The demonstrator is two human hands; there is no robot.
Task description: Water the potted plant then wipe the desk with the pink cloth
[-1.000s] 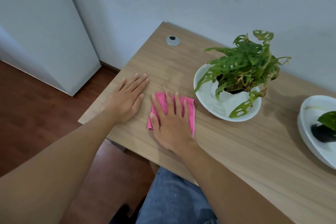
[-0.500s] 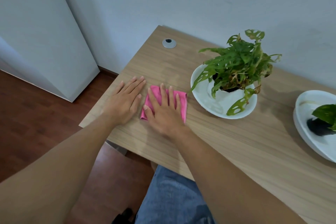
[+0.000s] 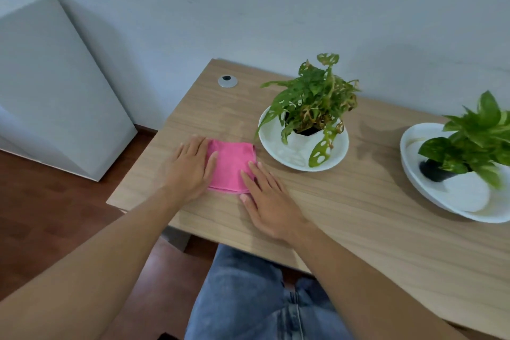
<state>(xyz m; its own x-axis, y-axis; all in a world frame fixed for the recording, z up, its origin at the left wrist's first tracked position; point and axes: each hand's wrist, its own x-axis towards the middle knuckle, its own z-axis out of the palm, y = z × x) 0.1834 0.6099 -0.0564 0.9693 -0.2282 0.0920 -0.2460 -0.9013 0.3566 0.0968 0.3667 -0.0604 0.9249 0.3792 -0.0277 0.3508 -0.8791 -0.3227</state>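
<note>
1. The cloth (image 3: pixel 230 167) is plain bright pink.
2. The bench (image 3: pixel 358 207) is light tan with fine, straight wood grain.
3. The near-left plant (image 3: pixel 311 99) has green holed leaves, some browned, in a white pot on a white dish (image 3: pixel 292 159).
4. The right plant (image 3: pixel 474 141) is green with yellowish flecks, on a white dish (image 3: pixel 469 199).
5. The floor (image 3: pixel 41 201) is reddish-brown wood.
6. The jeans (image 3: pixel 248 298) are faded blue.

left hand (image 3: pixel 190 168) flat, right hand (image 3: pixel 266 199) flat
</note>
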